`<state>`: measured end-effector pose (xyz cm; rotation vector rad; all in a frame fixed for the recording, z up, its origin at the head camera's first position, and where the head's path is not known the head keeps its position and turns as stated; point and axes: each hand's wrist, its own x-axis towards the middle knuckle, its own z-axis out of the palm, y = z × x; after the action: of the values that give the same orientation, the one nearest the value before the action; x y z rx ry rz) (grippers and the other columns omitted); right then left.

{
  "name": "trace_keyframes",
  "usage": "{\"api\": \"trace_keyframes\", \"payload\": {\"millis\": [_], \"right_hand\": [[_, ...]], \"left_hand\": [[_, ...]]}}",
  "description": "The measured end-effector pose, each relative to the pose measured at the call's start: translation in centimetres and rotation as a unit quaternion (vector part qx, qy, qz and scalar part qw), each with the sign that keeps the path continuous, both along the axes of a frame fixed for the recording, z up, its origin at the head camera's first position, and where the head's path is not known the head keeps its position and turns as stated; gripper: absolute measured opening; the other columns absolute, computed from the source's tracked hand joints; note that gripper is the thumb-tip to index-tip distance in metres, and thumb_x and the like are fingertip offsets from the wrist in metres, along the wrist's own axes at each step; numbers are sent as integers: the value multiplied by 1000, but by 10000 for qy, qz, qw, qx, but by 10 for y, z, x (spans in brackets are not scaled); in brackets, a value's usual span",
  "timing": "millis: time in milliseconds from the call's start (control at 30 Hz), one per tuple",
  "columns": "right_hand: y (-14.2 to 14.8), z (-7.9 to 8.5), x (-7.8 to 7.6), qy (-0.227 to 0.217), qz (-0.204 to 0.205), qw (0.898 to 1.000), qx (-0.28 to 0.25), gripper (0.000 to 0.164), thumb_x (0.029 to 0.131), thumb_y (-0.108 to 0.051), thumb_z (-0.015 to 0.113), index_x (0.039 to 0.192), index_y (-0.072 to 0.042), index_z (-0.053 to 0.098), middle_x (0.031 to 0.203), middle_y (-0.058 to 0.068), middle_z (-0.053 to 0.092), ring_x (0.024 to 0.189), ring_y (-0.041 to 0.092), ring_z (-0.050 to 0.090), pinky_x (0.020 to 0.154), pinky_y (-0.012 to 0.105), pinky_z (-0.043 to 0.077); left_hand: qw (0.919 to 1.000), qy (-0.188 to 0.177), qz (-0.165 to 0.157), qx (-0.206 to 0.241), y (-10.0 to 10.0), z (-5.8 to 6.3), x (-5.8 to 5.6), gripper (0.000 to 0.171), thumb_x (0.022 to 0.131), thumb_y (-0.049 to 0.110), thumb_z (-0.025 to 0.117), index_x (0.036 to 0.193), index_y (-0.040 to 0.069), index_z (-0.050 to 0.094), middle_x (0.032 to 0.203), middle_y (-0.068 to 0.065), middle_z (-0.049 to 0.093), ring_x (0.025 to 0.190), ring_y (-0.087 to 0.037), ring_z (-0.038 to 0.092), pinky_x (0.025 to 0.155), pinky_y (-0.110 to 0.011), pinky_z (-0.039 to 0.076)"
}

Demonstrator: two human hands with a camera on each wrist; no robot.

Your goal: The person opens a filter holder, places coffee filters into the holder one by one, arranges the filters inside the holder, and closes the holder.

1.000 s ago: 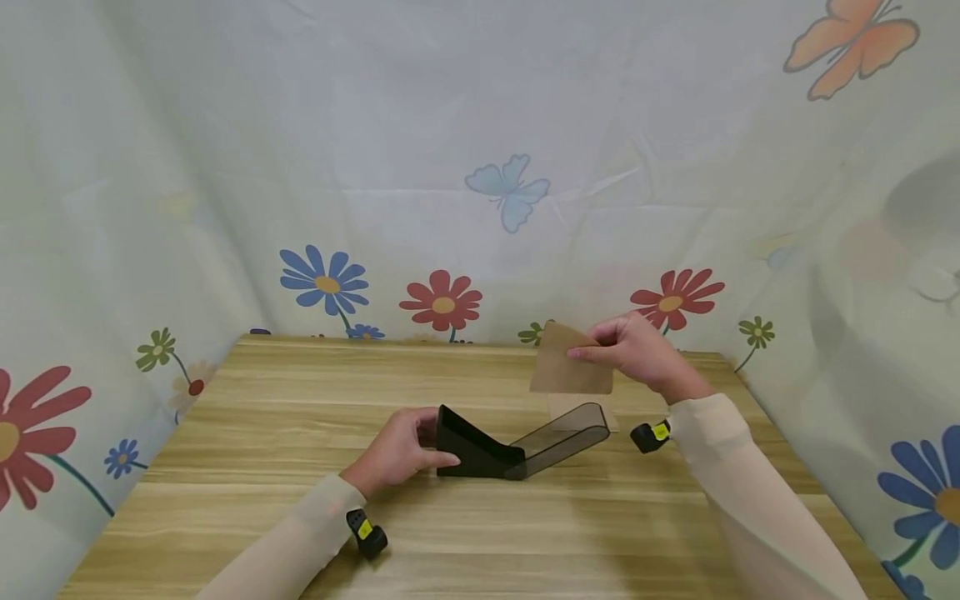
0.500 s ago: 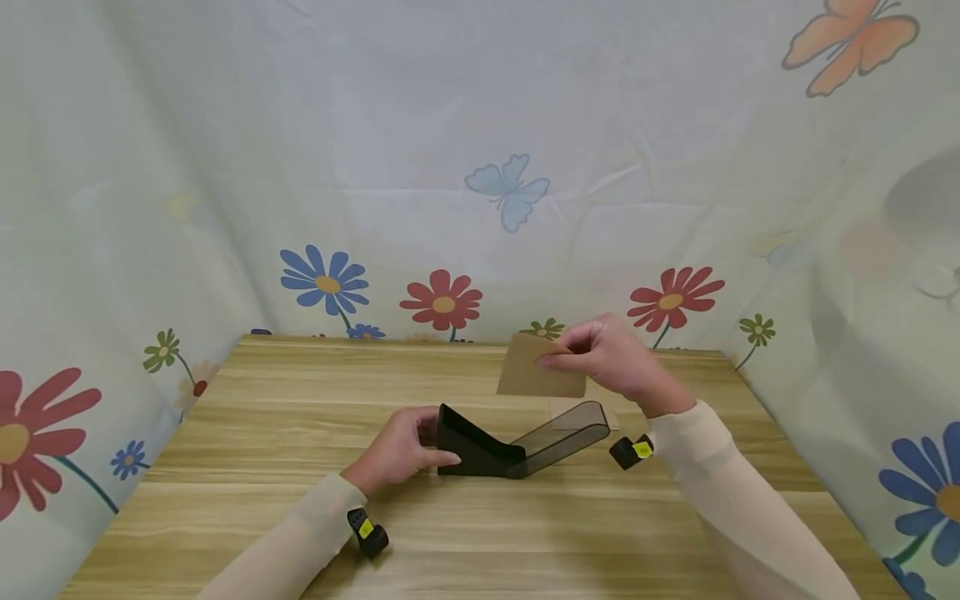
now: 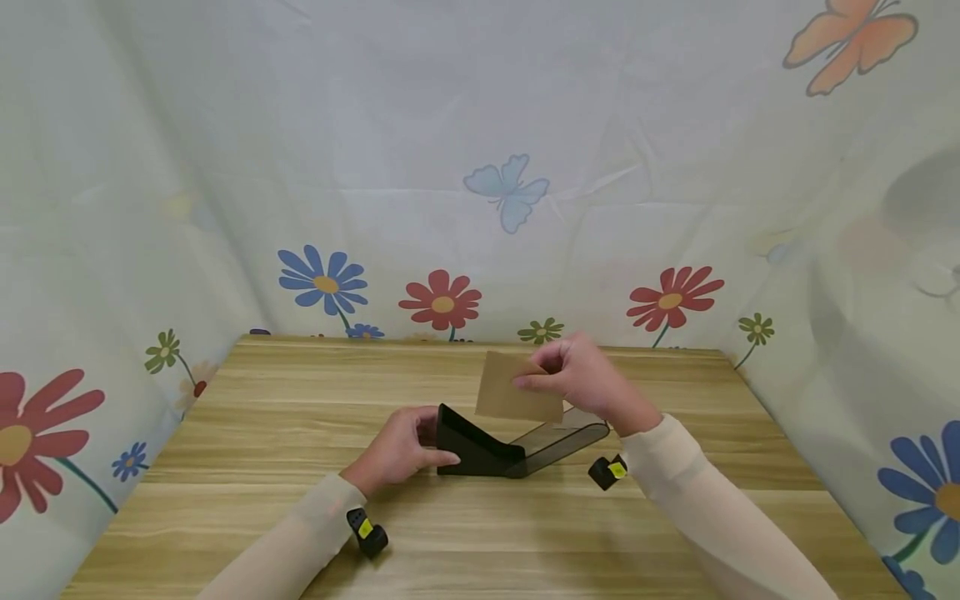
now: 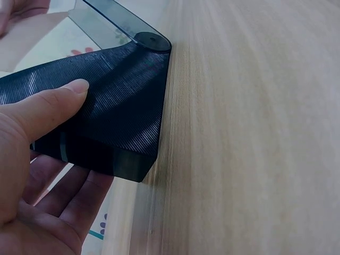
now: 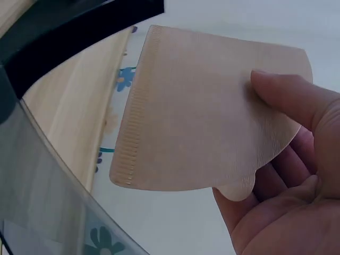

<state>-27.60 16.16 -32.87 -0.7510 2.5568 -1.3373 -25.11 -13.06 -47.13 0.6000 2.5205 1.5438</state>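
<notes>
A black filter-paper holder (image 3: 476, 454) stands on the table with its see-through smoky lid (image 3: 570, 443) swung open to the right. My left hand (image 3: 397, 452) grips the holder's left end; in the left wrist view the thumb lies on the ribbed side (image 4: 122, 101) and the fingers go behind it. Above the lid, my right hand (image 3: 581, 379) pinches a brown coffee filter (image 3: 513, 390) by its right edge. That filter (image 5: 202, 106) shows a crimped seam and a small tab in the right wrist view. The holder's inside is not visible from the head.
The wooden table (image 3: 300, 392) reaches a white flowered curtain (image 3: 375, 167) at the back and sides. A pale paper piece seen earlier behind the lid is now mostly hidden. Black wrist cameras (image 3: 367, 533) hang by both sleeves.
My right hand has carried the coffee filter left and down, from behind the lid's far end to just above the holder and lid. The left hand and holder have stayed in place.
</notes>
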Motion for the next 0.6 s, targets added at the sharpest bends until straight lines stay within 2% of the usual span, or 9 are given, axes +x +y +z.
{"api": "trace_keyframes", "payload": {"millis": [300,600], "right_hand": [[-12,-16,3,124,139,9996,225,17,86,-23,84,76,-13,74,62,-3,54,56,11,44,54,25,35],[-22,-35,2,48,375,9993,49,8,85,-19,85,88,-13,81,82,3,76,65,10,56,60,24,44]], "left_hand": [[10000,-6,40,15,1,0,-1,35,79,27,90,108,21,72,99,3,74,89,-13,68,80,-27,54],[10000,-30,61,-67,0,-1,-2,37,80,29,89,111,22,72,101,4,74,91,-13,69,82,-29,55]]}}
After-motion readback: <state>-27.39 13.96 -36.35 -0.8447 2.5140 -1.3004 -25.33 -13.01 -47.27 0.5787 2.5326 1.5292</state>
